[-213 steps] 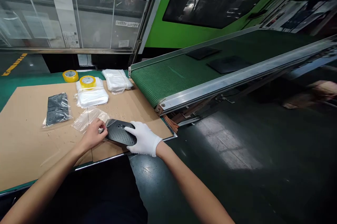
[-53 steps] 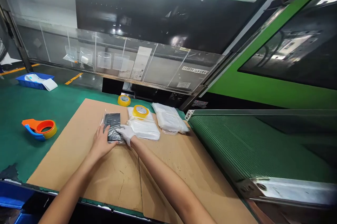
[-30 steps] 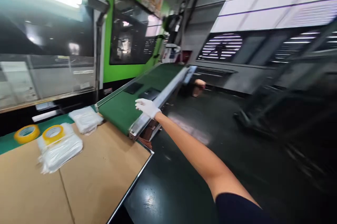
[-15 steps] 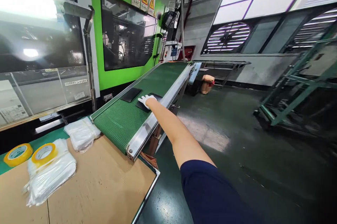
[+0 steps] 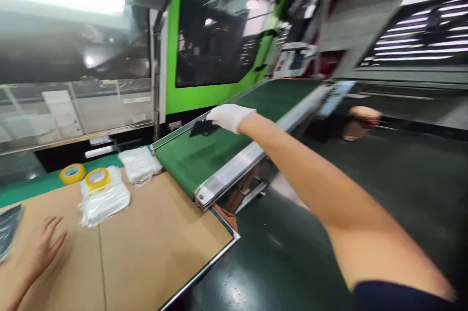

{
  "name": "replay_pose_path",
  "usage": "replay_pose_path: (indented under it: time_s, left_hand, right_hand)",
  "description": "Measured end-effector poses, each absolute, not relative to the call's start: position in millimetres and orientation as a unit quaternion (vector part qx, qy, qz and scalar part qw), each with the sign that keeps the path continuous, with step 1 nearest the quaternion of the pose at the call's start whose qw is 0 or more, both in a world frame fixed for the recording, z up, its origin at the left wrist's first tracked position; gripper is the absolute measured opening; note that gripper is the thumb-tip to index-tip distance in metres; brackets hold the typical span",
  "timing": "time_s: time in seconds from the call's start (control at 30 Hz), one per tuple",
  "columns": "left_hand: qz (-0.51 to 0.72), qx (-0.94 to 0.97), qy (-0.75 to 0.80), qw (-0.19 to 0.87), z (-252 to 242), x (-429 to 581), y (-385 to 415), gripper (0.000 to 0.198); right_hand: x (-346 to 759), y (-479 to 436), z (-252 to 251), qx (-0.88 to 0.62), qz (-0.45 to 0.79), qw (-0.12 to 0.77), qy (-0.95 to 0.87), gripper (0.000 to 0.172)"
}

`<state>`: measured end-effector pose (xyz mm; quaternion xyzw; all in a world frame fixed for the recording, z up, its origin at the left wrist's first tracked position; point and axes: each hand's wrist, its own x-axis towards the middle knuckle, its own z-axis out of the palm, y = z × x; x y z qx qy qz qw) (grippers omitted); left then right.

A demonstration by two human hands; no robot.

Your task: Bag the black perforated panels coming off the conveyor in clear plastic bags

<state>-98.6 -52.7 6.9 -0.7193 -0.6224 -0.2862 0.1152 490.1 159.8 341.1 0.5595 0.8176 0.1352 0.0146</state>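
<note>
My right hand (image 5: 231, 117), in a white glove, reaches out over the green conveyor belt (image 5: 193, 165). Its fingertips are at a flat black plate (image 5: 203, 128) lying on the belt, and blur hides whether they grip it. My bare left hand (image 5: 40, 247) rests on the cardboard sheet (image 5: 157, 238) with its fingers spread and nothing in them. A black item in clear plastic (image 5: 8, 228) lies at the left edge of the view, just beyond those fingers.
Yellow tape rolls (image 5: 72, 173) and a stack of white plastic bags (image 5: 104, 201) sit at the cardboard's far edge, with another bag bundle (image 5: 139, 165) beside the belt. A steel rail (image 5: 234, 174) borders the belt. The cardboard's corner overhangs a dark floor.
My right hand has drawn back slightly from the belt's far stretch. The view has swung left from the previous frame, and my left hand has come into view beside the bagged black item.
</note>
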Motion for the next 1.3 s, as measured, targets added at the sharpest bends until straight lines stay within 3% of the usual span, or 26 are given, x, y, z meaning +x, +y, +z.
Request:
replay_pose_path:
  time_s: [0.1, 0.17, 0.23, 0.33, 0.5, 0.63, 0.8, 1.07, 1.17, 1.3]
  left_hand:
    - [-0.326, -0.712, -0.617, 0.072, -12, -91, -38, 0.047]
    - [-0.34, -0.717, -0.606, 0.049, -21, -77, -13, 0.044]
    - [-0.351, -0.715, -0.603, 0.03, -28, -62, 12, 0.041]
    - [-0.33, -0.718, -0.613, -0.008, -37, -48, 40, 0.036]
    - [-0.304, -0.718, -0.624, -0.052, -47, -53, 65, 0.031]
    - [-0.303, -0.701, -0.639, -0.097, -48, -55, 75, 0.03]
    - [-0.338, -0.687, -0.633, -0.113, -48, -50, 79, 0.03]
    - [-0.34, -0.687, -0.626, -0.145, -47, -52, 79, 0.021]
    - [-0.368, -0.655, -0.637, -0.169, -44, -53, 80, 0.024]
    - [-0.387, -0.618, -0.657, -0.191, -36, -53, 78, 0.025]
  right_hand:
    - [440, 111, 322, 0.334, 0.055, -0.291, 0.895, 0.028]
    - [401, 77, 288, 0.239, -0.099, -0.397, 0.88, 0.035]
    - [361, 52, 234, 0.206, -0.247, -0.344, 0.882, 0.038]
    - [313, 39, 135, 0.212, -0.407, -0.186, 0.869, 0.04]
    - [291, 50, 22, 0.289, -0.49, -0.034, 0.822, 0.045]
    - [285, 63, 14, 0.328, -0.395, 0.041, 0.857, 0.044]
    - [237, 94, 24, 0.413, -0.264, -0.041, 0.871, 0.036]
    - [168, 127, 14, 0.514, -0.313, -0.097, 0.793, 0.03]
    - [158, 122, 12, 0.498, -0.424, -0.07, 0.753, 0.021]
    - [138, 121, 4, 0.479, -0.495, -0.099, 0.718, 0.035]
